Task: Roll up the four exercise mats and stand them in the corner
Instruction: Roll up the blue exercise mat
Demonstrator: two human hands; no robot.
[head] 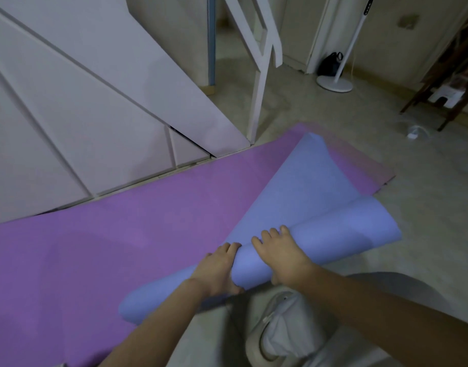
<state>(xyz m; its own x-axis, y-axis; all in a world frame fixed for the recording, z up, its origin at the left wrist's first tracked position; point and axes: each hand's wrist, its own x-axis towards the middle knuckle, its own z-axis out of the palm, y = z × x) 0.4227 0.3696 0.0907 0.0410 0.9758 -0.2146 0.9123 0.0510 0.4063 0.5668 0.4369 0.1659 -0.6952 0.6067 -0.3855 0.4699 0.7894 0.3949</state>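
Observation:
A blue exercise mat [301,181] lies partly rolled on top of a flat purple mat [127,234]. Its rolled part runs from lower left to right, and the unrolled end reaches toward the far right corner of the purple mat. My left hand [217,268] grips the roll near its middle, fingers over the top and thumb underneath. My right hand [278,252] wraps over the roll just to the right of it. A pinkish mat edge [370,170] shows under the purple one at the far right.
White cupboard panels [82,107] stand along the far side of the mats. A white ladder frame [259,83] rises beyond them. A floor fan stand [335,83] and a dark bag [331,63] sit by the far wall. My knee and white shoe [270,337] are below the roll.

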